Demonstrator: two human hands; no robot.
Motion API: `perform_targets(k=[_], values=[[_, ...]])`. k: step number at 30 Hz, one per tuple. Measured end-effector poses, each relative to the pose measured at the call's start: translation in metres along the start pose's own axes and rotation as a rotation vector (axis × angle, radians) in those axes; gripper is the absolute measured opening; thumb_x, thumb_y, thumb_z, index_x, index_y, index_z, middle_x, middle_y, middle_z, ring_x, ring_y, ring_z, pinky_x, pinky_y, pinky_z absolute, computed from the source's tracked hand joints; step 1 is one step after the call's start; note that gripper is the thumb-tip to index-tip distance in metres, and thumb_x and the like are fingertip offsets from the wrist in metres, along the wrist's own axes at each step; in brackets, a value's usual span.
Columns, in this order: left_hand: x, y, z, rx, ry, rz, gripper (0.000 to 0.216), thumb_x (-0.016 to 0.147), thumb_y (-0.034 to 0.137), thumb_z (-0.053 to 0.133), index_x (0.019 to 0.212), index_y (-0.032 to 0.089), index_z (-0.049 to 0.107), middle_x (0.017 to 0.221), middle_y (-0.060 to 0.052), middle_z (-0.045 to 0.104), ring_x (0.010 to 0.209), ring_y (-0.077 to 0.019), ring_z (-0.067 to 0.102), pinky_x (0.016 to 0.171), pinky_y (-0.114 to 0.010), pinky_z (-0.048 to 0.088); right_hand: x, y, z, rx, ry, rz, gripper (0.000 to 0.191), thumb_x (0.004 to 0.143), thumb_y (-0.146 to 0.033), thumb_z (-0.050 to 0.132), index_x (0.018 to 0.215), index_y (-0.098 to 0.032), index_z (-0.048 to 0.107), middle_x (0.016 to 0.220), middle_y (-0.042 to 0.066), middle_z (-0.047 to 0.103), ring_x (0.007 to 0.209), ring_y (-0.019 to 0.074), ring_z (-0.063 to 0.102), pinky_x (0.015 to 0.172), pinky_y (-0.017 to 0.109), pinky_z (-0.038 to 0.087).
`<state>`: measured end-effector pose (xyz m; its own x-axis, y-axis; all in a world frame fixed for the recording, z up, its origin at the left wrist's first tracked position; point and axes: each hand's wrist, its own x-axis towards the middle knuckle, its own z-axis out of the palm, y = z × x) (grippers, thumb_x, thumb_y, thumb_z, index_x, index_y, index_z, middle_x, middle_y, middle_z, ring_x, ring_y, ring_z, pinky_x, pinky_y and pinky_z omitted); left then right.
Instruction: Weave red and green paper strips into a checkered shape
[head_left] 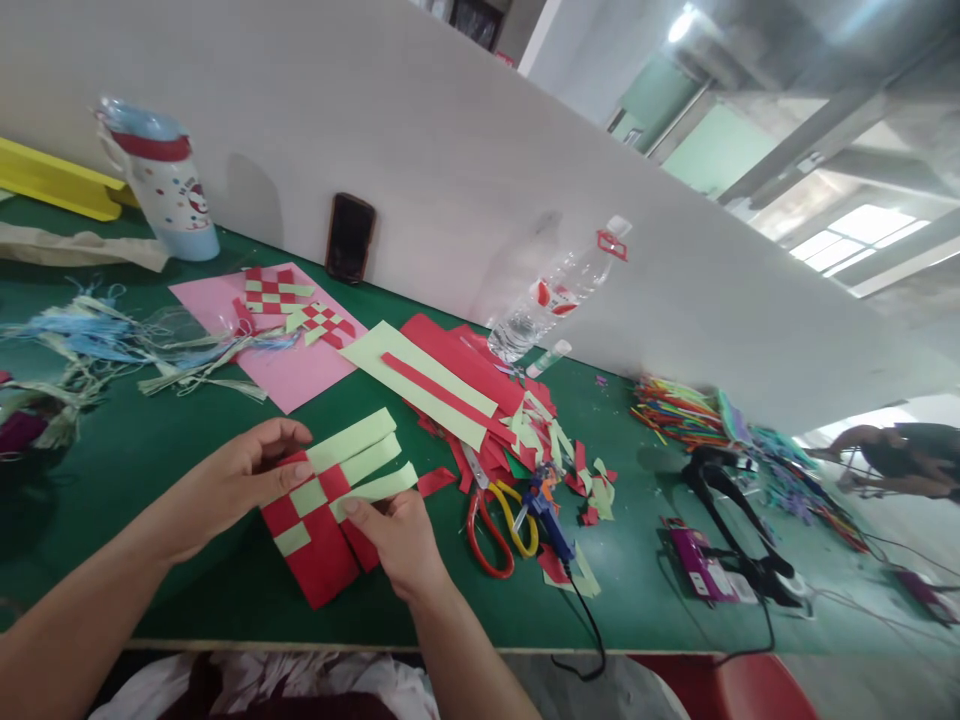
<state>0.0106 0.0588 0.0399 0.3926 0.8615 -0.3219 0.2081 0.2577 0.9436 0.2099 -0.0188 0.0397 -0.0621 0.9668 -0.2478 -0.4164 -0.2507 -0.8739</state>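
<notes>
Between my two hands is a woven paper piece [309,497] of red and pale green strips in a checkered pattern, held a little above the green table. My left hand [251,470] pinches its upper left corner, thumb on top and fingers behind. The right side is gripped by my right hand [397,535], with the thumb on a pale green strip that bends upward. Two other pale green strips stick out loose at the top right. Red flaps hang down at the bottom, split by a slit. The fingers behind the paper are partly hidden.
Scissors [491,530] and a blue glue gun [551,515] lie right of my hands, among paper scraps. Behind are pale green and red sheets [465,360], a pink sheet [292,380], a water bottle [551,300], a phone [350,237] and a flask [165,190]. A person [907,460] is far right.
</notes>
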Motion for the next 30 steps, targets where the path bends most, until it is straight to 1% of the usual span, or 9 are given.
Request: perform_targets(k=[3,5,7,11,13,16,23,27,30], values=[[-0.005,-0.008,-0.001,-0.097,-0.035,-0.073,0.071,0.078,0.058,0.08,0.135,0.029,0.048,0.108,-0.002,0.075,0.096,-0.026,0.072,0.081,-0.037,0.059,0.0,0.001,0.001,0.006,0.053,-0.031,0.041,0.076,-0.041,0.089,0.112,-0.021,0.08,0.113,0.006,0.082,0.114,0.0337,0.073,0.112,0.051,0.051],[-0.007,-0.012,0.001,-0.15,-0.063,-0.115,0.082,0.075,0.057,0.083,0.141,0.031,0.042,0.109,-0.004,0.077,0.099,-0.0285,0.075,0.086,-0.042,0.061,0.0,-0.001,0.002,-0.008,0.072,-0.031,0.041,0.077,-0.043,0.088,0.111,-0.021,0.08,0.111,0.005,0.082,0.112,0.0339,0.074,0.111,0.052,0.052],[-0.009,-0.015,0.005,-0.151,-0.036,-0.122,0.087,0.072,0.057,0.085,0.142,0.03,0.041,0.107,-0.004,0.078,0.098,-0.0303,0.076,0.085,-0.045,0.062,0.0,-0.003,0.003,-0.018,0.071,-0.021,0.042,0.077,-0.046,0.087,0.11,-0.021,0.08,0.11,0.005,0.082,0.111,0.0343,0.074,0.109,0.052,0.054],[-0.009,-0.015,0.012,-0.143,0.044,-0.105,0.088,0.068,0.06,0.085,0.139,0.027,0.044,0.103,-0.004,0.078,0.09,-0.0297,0.077,0.076,-0.044,0.064,-0.002,-0.003,0.002,-0.014,-0.029,0.05,0.048,0.078,-0.049,0.087,0.114,-0.021,0.077,0.116,0.007,0.081,0.115,0.0343,0.073,0.106,0.05,0.056],[-0.009,-0.014,0.012,-0.149,0.055,-0.111,0.089,0.068,0.059,0.086,0.14,0.027,0.043,0.098,-0.003,0.077,0.087,-0.029,0.076,0.073,-0.043,0.064,-0.003,0.0,0.0,-0.014,-0.053,0.098,0.05,0.072,-0.045,0.092,0.114,-0.021,0.076,0.117,0.007,0.08,0.116,0.0337,0.073,0.107,0.05,0.055],[-0.008,-0.014,0.009,-0.129,0.07,-0.097,0.088,0.069,0.059,0.085,0.14,0.027,0.043,0.096,-0.003,0.076,0.084,-0.0277,0.075,0.074,-0.043,0.064,-0.004,0.008,-0.004,-0.029,-0.008,0.129,0.055,0.064,-0.036,0.098,0.11,-0.022,0.073,0.115,0.006,0.081,0.113,0.0344,0.075,0.105,0.051,0.057],[-0.008,-0.021,0.007,-0.07,0.058,-0.089,0.086,0.072,0.062,0.082,0.141,0.027,0.043,0.1,-0.004,0.076,0.087,-0.0299,0.076,0.077,-0.046,0.064,-0.003,0.016,-0.007,-0.147,-0.004,0.109,0.054,0.071,-0.038,0.092,0.116,-0.023,0.068,0.125,0.008,0.078,0.119,0.0354,0.072,0.101,0.05,0.059],[-0.01,-0.031,-0.002,0.036,0.047,-0.078,0.086,0.078,0.062,0.075,0.147,0.029,0.037,0.101,-0.005,0.077,0.091,-0.0316,0.077,0.079,-0.046,0.064,-0.013,0.004,-0.018,-0.387,-0.083,0.177,0.058,0.073,-0.039,0.09,0.125,-0.025,0.068,0.112,0.004,0.081,0.105,0.0312,0.077,0.087,0.041,0.062],[-0.02,-0.04,-0.016,0.413,0.183,-0.001,0.081,0.086,0.064,0.062,0.153,0.03,0.033,0.106,-0.008,0.076,0.096,-0.0356,0.076,0.08,-0.048,0.062,-0.026,-0.012,-0.036,-0.737,-0.085,0.214,0.045,0.082,-0.038,0.083,0.123,-0.025,0.072,0.091,0.001,0.081,0.085,0.0256,0.078,0.075,0.034,0.061]])
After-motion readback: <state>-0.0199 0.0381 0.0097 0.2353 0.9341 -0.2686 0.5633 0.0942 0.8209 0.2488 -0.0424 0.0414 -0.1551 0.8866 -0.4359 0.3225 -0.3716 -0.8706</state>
